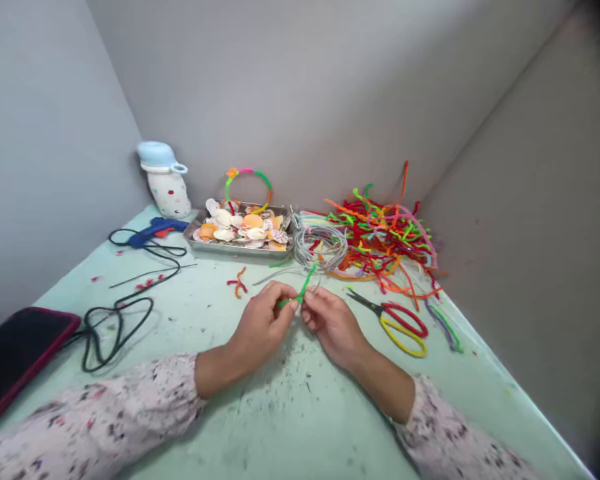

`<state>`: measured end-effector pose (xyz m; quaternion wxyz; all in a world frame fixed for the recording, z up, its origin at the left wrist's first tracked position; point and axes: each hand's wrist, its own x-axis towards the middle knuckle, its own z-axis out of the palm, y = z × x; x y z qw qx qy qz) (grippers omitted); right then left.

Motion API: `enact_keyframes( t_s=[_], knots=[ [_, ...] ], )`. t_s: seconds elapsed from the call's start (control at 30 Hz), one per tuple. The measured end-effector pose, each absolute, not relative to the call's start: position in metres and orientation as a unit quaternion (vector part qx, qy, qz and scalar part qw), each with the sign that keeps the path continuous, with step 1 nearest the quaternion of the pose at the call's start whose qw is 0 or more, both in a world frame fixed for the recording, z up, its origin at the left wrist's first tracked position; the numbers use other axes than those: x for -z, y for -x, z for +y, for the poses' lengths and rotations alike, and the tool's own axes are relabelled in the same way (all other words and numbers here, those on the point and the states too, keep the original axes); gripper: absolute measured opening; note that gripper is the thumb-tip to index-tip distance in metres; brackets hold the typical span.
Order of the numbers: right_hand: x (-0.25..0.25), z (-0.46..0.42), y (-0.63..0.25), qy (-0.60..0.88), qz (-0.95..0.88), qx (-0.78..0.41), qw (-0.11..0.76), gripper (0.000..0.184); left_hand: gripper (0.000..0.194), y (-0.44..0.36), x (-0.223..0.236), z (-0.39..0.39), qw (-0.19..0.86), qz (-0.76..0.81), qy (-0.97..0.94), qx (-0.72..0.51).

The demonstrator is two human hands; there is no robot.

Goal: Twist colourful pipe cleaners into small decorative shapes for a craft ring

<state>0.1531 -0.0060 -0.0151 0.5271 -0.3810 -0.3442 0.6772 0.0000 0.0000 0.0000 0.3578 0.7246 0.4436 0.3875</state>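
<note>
Between my hands is a green pipe cleaner point(307, 280), one end pointing up and away from me. My left hand point(266, 321) pinches it between thumb and fingers. From the other side, my right hand point(334, 325) closes its thumb and forefinger at the same spot. A thin grey wire point(275, 273) runs close to my fingertips; whether it is held too, I cannot tell. Beyond lies a coil of grey wire point(321, 248). Scissors point(387, 319) with one red and one yellow handle rest right of my right hand. Short orange and red pipe cleaner pieces point(239, 283) lie past my left hand.
Behind stands a metal tray point(237, 250) of seashells, with a colourful pipe cleaner ring point(270, 183) upright there. A pile of pipe cleaners point(385, 233) spreads at back right. Left are a bottle point(167, 190), a blue glue gun point(155, 230), a black cord point(120, 333) and a phone point(20, 360).
</note>
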Motion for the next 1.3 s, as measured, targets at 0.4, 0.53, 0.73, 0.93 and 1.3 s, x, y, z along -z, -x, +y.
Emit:
enact_keyframes(
  t_s=[0.4,0.53,0.73,0.93,1.3],
  knots=[
    [0.0148,0.0006,-0.1536,0.384,-0.3,-0.669,0.561,0.022,0.012,0.0011,-0.0035,-0.0033,0.348,0.437,-0.728,-0.397],
    [0.0138,0.0006,-0.1539,0.392,-0.301,-0.665,0.559,0.022,0.013,0.001,-0.0036,-0.0034,0.354,0.435,-0.73,-0.39],
    [0.0136,-0.0002,-0.1549,0.393,-0.296,-0.67,0.557,0.021,0.014,0.001,-0.0034,-0.0035,0.346,0.421,-0.744,-0.386],
    [0.0131,-0.0003,-0.1548,0.396,-0.295,-0.673,0.552,0.022,0.015,0.001,-0.0033,-0.0039,0.348,0.419,-0.748,-0.38],
    [0.0144,-0.0014,-0.1539,0.373,-0.333,-0.674,0.544,0.018,0.026,0.0011,-0.0038,-0.0025,0.443,0.469,-0.67,-0.367]
  ],
)
